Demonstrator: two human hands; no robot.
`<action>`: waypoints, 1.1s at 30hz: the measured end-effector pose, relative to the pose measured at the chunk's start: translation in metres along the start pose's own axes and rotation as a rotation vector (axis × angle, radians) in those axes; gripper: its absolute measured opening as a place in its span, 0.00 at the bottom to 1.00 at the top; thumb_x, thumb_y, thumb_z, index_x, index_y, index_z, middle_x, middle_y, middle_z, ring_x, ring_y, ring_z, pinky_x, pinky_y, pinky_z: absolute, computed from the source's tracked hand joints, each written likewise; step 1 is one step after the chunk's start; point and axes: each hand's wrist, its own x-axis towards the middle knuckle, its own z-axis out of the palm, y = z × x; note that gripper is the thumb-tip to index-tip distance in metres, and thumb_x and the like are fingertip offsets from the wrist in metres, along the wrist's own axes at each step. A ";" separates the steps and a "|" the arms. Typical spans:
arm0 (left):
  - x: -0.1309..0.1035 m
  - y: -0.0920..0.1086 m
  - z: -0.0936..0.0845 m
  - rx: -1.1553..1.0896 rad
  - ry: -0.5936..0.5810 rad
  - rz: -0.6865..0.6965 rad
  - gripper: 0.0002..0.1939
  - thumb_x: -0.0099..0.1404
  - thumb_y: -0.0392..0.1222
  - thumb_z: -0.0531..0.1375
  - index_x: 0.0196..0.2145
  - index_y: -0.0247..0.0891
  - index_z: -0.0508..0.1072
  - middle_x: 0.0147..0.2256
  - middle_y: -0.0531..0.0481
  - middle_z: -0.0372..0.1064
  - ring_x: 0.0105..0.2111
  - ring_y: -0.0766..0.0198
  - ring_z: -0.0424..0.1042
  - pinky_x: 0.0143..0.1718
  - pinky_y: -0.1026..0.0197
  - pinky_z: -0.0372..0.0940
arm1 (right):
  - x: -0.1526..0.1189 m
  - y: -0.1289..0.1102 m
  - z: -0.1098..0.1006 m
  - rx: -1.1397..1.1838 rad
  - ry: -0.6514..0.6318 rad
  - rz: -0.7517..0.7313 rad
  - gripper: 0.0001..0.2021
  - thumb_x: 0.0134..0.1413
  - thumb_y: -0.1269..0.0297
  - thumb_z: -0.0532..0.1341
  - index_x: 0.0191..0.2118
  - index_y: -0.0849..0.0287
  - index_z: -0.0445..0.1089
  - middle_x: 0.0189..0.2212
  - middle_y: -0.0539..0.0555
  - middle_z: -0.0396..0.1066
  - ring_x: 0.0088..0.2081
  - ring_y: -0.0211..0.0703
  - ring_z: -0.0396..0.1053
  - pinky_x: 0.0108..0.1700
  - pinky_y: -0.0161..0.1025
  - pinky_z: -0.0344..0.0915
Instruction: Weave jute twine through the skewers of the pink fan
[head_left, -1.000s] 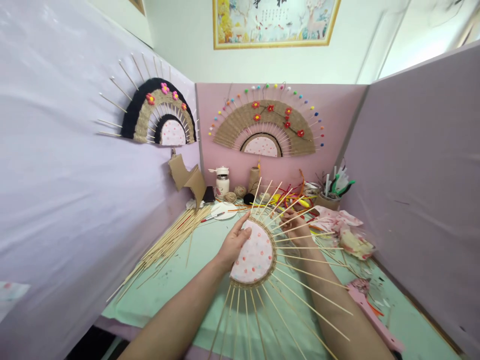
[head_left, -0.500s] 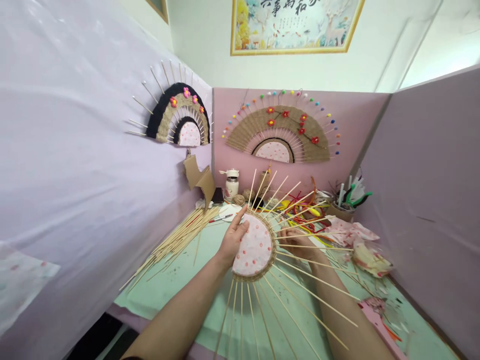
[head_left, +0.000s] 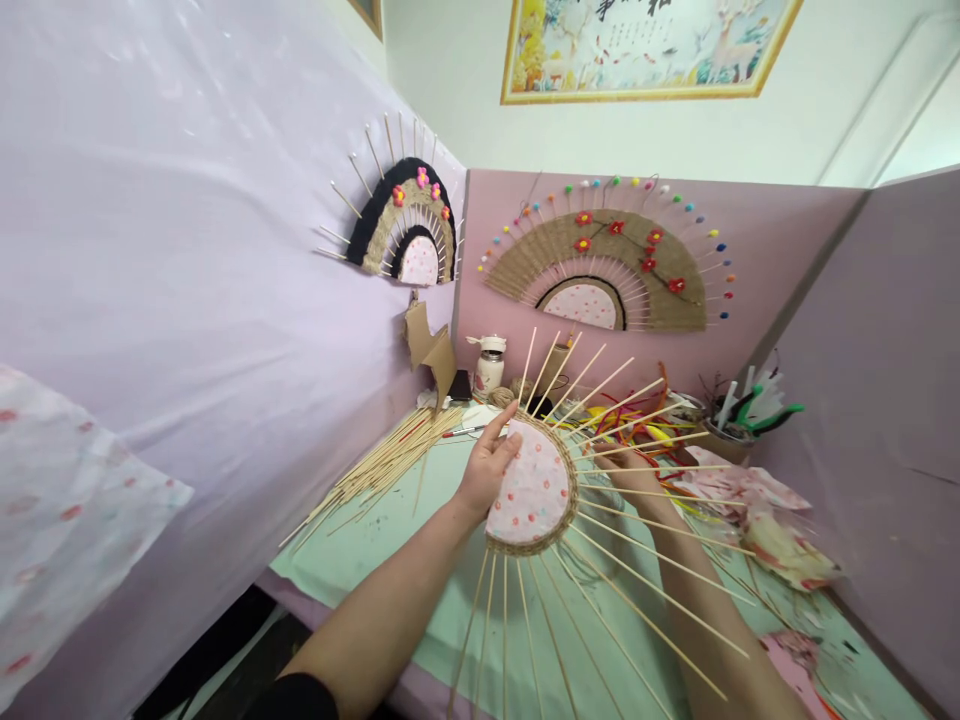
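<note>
We hold the half-round dotted panel (head_left: 531, 488) just below the middle of our view, our left hand (head_left: 484, 474) clamped on its edge at ten o'clock, thumb on the face. Thin sticks (head_left: 505, 630) fan from its twine rim (head_left: 573, 482), twelve round to seven. Our right hand (head_left: 619, 464) is behind them at three o'clock; whether its fingers grip anything, we cannot tell

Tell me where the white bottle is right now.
In the head view, the white bottle stands at the back of the table, just right of the bent cardboard and beyond the person's left hand.
</note>
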 end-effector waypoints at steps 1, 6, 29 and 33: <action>0.000 0.000 -0.001 0.008 -0.003 0.007 0.35 0.54 0.49 0.61 0.59 0.42 0.56 0.18 0.60 0.57 0.17 0.75 0.53 0.20 0.69 0.50 | 0.003 -0.006 0.002 -0.026 0.016 -0.004 0.10 0.38 0.62 0.62 0.31 0.60 0.71 0.33 0.59 0.73 0.39 0.52 0.69 0.47 0.53 0.60; 0.001 0.000 -0.001 -0.021 -0.018 0.012 0.36 0.55 0.48 0.60 0.59 0.42 0.54 0.19 0.60 0.57 0.17 0.75 0.53 0.20 0.70 0.51 | 0.000 -0.063 0.030 0.294 -0.331 -0.166 0.15 0.47 0.57 0.60 0.42 0.55 0.70 0.43 0.55 0.72 0.45 0.47 0.67 0.50 0.45 0.60; 0.014 0.015 0.000 -0.085 0.076 -0.075 0.26 0.51 0.38 0.62 0.48 0.38 0.65 0.29 0.53 0.69 0.26 0.68 0.67 0.29 0.64 0.61 | 0.007 -0.095 0.058 0.511 -0.510 -0.016 0.14 0.38 0.59 0.67 0.31 0.62 0.72 0.23 0.49 0.71 0.21 0.34 0.64 0.24 0.32 0.58; 0.025 0.023 0.005 -0.070 0.036 -0.125 0.23 0.49 0.40 0.64 0.44 0.38 0.69 0.30 0.51 0.70 0.27 0.68 0.68 0.31 0.65 0.62 | 0.008 -0.095 0.055 0.549 -0.502 -0.007 0.12 0.38 0.59 0.68 0.29 0.60 0.72 0.21 0.48 0.71 0.21 0.35 0.64 0.24 0.33 0.57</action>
